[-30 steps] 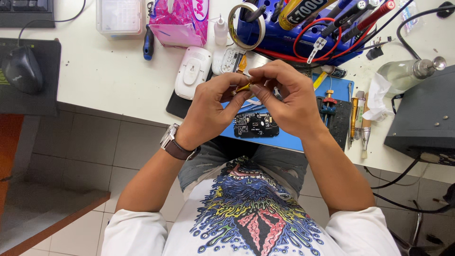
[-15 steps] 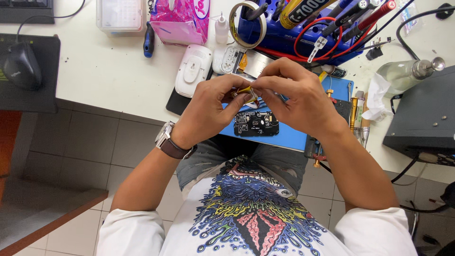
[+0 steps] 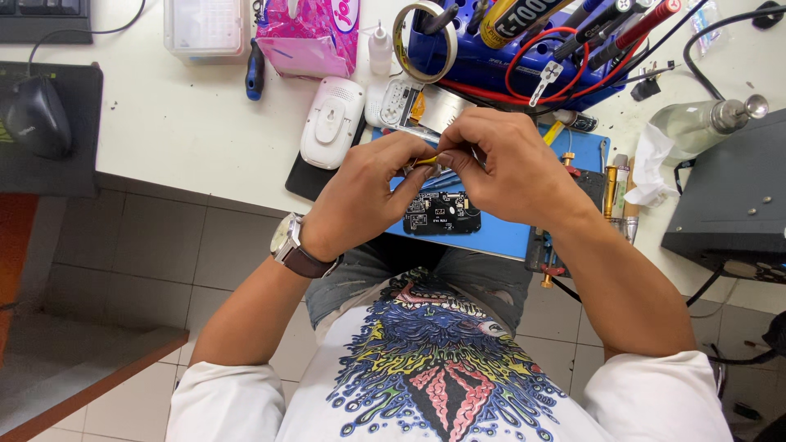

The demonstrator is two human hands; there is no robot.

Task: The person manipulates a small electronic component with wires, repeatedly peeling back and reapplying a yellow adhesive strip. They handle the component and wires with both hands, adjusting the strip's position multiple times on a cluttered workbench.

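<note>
Both hands meet above the blue mat (image 3: 508, 237) at the white worktop (image 3: 164, 139) edge: the left hand (image 3: 364, 196) and the right hand (image 3: 508, 168) pinch a small yellow piece (image 3: 426, 161) between their fingertips. Just below them a black circuit board (image 3: 442, 214) lies flat on the mat. A white plastic casing (image 3: 332, 123) rests to the left, with a blue tool holder (image 3: 524, 57) behind.

Smooth white matt surface (image 3: 164, 123). Glossy white plastic casing (image 3: 331, 123). Matt black circuit board (image 3: 440, 213) on a blue rubbery-looking mat (image 3: 499, 237). Shiny pink plastic packet (image 3: 307, 37). Glossy tape roll (image 3: 401, 37). Crumpled white paper tissue (image 3: 647, 168). Brown leather watch strap (image 3: 311, 263), metal case.
</note>
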